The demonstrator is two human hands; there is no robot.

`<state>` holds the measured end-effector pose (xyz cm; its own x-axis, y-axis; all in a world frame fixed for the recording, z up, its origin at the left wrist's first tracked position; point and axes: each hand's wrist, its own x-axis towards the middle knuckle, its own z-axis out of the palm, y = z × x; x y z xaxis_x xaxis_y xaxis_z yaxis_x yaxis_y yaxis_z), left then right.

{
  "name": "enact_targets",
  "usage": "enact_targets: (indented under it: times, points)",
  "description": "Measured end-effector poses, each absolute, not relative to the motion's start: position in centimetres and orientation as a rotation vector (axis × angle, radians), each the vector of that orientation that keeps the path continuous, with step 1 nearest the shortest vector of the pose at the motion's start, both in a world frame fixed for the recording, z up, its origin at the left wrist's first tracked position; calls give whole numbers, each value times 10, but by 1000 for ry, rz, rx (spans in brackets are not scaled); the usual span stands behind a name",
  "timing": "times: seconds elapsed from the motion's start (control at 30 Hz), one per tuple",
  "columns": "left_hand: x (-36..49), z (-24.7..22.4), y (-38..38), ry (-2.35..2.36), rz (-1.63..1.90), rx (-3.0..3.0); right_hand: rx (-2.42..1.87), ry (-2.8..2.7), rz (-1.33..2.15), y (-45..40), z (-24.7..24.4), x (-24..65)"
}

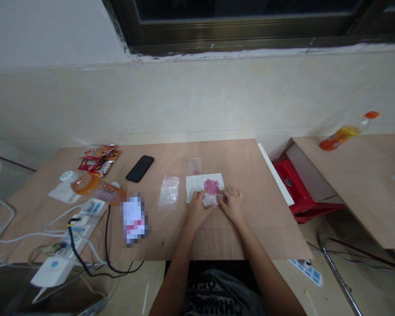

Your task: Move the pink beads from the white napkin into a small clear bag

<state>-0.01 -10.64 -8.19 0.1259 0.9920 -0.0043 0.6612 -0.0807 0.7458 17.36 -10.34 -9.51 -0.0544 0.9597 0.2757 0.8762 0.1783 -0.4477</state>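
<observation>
Both my hands rest at the near edge of a white paper napkin (pixel 197 184) on the wooden table (pixel 224 158). My left hand (pixel 195 210) and my right hand (pixel 232 204) pinch its folded near edge between them. A small heap of pink beads (pixel 211 186) lies on the napkin, just beyond my fingers. A few more beads sit inside a small clear plastic bag (pixel 195 166) behind the napkin. To the left lies a larger clear plastic bag (pixel 169 191), flat and apart from my hands.
A black smartphone (pixel 140 169), snack packets (pixel 100 160), a tape roll (pixel 85 184), a blurred white package (pixel 134 218) and a cabled power strip (pixel 85 224) lie leftward on the table. A red stool (pixel 299 188) stands beyond the right edge.
</observation>
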Motion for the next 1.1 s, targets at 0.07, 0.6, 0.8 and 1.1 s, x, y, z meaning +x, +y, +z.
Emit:
enact_targets:
  times: [0.07,0.6,0.8,1.1]
  points:
    - [0,-81,-106,1603,703,1813,-1724,-1958,213,-103,-96,173]
    - [0,-83,-107,1592,724,1815,-1781,-1912,193,-102,-94,171]
    - [1,-84,-106,1600,710,1822,-1788,-1949,182,-103,-94,170]
    - [1,-81,-106,1611,692,1810,-1746,-1943,212,-104,-93,170]
